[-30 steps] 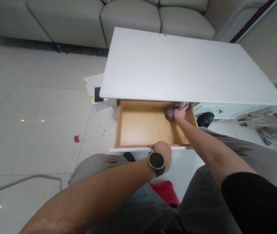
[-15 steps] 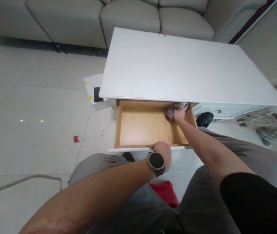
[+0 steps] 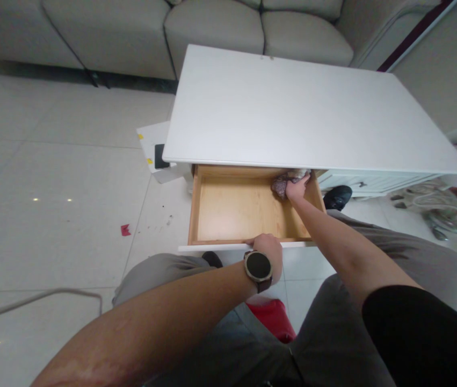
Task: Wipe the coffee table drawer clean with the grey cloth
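Observation:
A wooden drawer (image 3: 232, 209) is pulled out from under the white tabletop (image 3: 292, 113). My left hand (image 3: 268, 251), with a watch on its wrist, is closed over the drawer's white front edge. Inside the drawer, at its back right corner, my right hand (image 3: 296, 188) is closed on a crumpled cloth (image 3: 280, 186), brownish purple with a whitish part beside it. The fingertips of my right hand are partly hidden by the cloth.
Behind the table stands a grey sofa (image 3: 216, 37). A white box (image 3: 151, 134) with a dark item is left of the table. Red scrap (image 3: 125, 230), a hose (image 3: 51, 293) and a red object (image 3: 272, 320) lie low; coiled cables (image 3: 437, 201) are at right.

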`<state>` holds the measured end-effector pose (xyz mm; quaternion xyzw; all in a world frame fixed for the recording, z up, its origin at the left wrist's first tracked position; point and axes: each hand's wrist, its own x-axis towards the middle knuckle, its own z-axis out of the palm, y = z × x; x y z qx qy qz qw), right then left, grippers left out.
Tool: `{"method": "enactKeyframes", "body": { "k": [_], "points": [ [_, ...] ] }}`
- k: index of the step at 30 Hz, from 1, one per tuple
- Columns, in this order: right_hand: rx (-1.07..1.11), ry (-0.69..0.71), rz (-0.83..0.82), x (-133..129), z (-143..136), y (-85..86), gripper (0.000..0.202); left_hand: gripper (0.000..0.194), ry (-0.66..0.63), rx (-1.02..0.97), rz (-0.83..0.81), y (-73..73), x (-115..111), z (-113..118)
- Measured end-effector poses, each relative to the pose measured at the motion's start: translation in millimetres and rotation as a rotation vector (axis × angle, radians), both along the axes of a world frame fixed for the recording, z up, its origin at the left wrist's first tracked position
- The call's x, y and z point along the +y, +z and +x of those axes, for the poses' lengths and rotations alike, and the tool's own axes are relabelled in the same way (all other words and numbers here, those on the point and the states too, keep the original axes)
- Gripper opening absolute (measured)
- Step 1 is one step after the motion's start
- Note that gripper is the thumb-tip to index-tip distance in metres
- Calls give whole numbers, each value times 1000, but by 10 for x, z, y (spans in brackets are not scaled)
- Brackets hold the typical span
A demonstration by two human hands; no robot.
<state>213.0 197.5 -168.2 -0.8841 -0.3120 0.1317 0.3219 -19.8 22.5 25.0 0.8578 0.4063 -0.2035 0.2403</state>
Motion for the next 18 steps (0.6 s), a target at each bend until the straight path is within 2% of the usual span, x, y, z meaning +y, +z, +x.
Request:
{"method": "enactKeyframes", "body": {
  "k": [18],
  "points": [
    [24, -6, 34, -7, 2, -4, 94, 33, -37, -8, 30, 27, 5, -10]
  ]
}}
